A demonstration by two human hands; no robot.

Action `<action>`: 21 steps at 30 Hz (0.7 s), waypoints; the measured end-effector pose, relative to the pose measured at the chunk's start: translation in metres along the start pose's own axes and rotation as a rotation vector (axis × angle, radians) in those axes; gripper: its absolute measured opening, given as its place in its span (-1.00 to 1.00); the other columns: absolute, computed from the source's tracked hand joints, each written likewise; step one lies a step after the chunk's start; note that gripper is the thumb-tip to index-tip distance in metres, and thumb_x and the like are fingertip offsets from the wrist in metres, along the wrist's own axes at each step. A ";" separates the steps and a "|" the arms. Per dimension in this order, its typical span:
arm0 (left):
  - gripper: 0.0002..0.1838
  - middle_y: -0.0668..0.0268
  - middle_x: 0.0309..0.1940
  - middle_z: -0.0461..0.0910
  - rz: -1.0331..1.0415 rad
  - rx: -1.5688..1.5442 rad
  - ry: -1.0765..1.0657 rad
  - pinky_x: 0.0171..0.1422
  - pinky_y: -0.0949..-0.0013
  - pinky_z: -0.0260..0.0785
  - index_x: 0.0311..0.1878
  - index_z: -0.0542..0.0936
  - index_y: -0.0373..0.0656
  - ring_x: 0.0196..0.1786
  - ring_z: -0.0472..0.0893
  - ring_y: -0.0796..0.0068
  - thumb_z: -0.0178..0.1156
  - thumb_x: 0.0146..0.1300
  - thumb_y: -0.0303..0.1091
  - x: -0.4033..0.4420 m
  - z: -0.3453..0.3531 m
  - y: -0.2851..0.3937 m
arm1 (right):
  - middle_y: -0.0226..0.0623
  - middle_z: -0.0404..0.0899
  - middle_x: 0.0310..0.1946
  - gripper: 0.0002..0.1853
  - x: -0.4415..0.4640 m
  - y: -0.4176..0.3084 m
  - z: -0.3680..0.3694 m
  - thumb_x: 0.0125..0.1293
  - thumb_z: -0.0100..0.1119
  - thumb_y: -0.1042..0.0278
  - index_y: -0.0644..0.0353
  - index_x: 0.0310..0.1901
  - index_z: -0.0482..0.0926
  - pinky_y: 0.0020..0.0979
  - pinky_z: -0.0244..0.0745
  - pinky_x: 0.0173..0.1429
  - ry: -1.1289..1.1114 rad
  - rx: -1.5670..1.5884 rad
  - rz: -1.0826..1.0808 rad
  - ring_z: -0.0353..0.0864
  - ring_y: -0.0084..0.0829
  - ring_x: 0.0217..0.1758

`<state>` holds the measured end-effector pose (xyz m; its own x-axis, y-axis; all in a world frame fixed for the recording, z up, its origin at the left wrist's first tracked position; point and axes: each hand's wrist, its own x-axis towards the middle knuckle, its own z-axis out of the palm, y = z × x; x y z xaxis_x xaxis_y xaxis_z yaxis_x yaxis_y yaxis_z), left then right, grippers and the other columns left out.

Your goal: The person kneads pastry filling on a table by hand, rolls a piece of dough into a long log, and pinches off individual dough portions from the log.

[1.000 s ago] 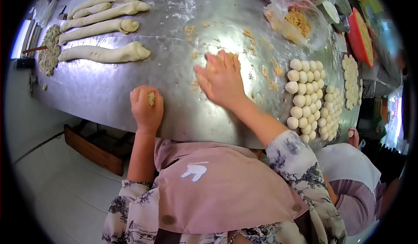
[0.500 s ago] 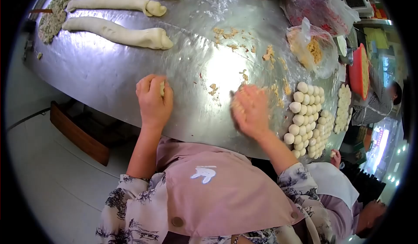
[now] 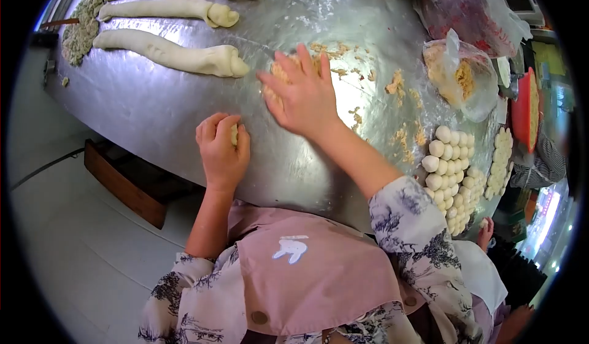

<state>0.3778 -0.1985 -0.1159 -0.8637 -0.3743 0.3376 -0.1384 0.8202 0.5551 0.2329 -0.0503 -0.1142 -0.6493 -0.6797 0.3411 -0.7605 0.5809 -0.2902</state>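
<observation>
Here, left hand point(image 3: 224, 151) curled, right hand point(image 3: 305, 99) splayed.

Table point(image 3: 147, 102): metal-topped and broad, its near edge curving.
Wall point(image 3: 35, 126): pale, outside the table's left edge.
Floor point(image 3: 98, 270): pale grey, thin seams, below the near left corner.
Wooden seat point(image 3: 126, 189): brown, partly under that corner, shadow behind.
Glowing panel point(image 3: 548, 218): whitish-violet, beyond the right edge, too blurred to identify.
Glare point(image 3: 348, 99): white, mid-table.
</observation>
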 end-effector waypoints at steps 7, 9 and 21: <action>-0.79 0.18 -0.08 0.58 0.009 -0.025 0.041 0.17 0.11 0.36 -0.13 0.65 -0.13 0.02 0.53 0.09 0.33 0.13 -0.49 -0.004 0.001 -0.002 | -0.19 0.42 0.41 -0.54 0.014 0.073 -0.005 0.41 0.05 -0.07 -0.28 0.29 0.58 0.24 0.00 0.56 -0.008 -0.254 0.286 0.18 0.11 0.56; -0.79 0.18 -0.08 0.58 0.019 -0.038 0.041 0.17 0.11 0.36 -0.13 0.65 -0.12 0.02 0.53 0.08 0.33 0.13 -0.48 -0.004 0.001 -0.002 | -0.16 0.42 0.41 -0.55 -0.005 0.093 -0.016 0.42 0.06 -0.02 -0.24 0.29 0.58 0.19 0.03 0.56 0.004 -0.251 0.338 0.19 0.13 0.55; -0.83 0.14 -0.08 0.59 0.025 -0.022 -0.001 0.17 0.14 0.38 -0.13 0.65 -0.17 0.02 0.51 0.07 0.31 0.19 -0.50 -0.004 0.000 -0.002 | -0.09 0.35 0.43 -0.50 -0.088 -0.013 -0.044 0.31 0.23 0.08 -0.09 0.28 0.58 0.22 0.08 0.52 -0.106 -0.016 0.307 0.25 0.16 0.48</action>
<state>0.3810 -0.1984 -0.1183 -0.8671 -0.3537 0.3507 -0.1066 0.8196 0.5629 0.3004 0.0218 -0.1010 -0.8453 -0.5142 0.1450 -0.5298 0.7723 -0.3504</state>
